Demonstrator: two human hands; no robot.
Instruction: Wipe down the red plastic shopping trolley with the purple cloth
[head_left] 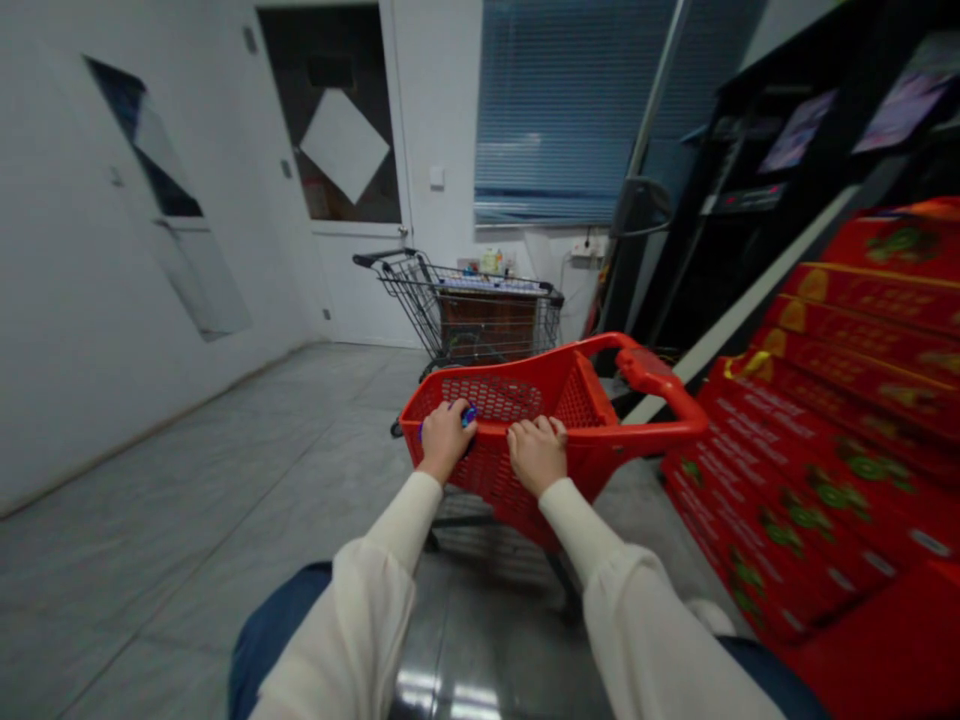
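A red plastic shopping cart (502, 475) stands sideways in front of me, its handle to the right. My left hand (445, 438) is closed at the near rim, around a small shiny purple-and-blue item (469, 414). Most of that item is hidden by the fingers, and its kind cannot be made out. Further right along the same rim, my right hand (538, 453) is closed, fingers curled over the edge. Both forearms reach forward in cream sleeves.
Behind the red cart stands a black wire shopping cart (487, 300). Stacked red cartons (840, 450) crowd the right side, with a dark rack (720, 220) behind them. A white door (367, 290) and a blind-covered window (570, 120) are at the back. Grey tiles (225, 480) cover the floor.
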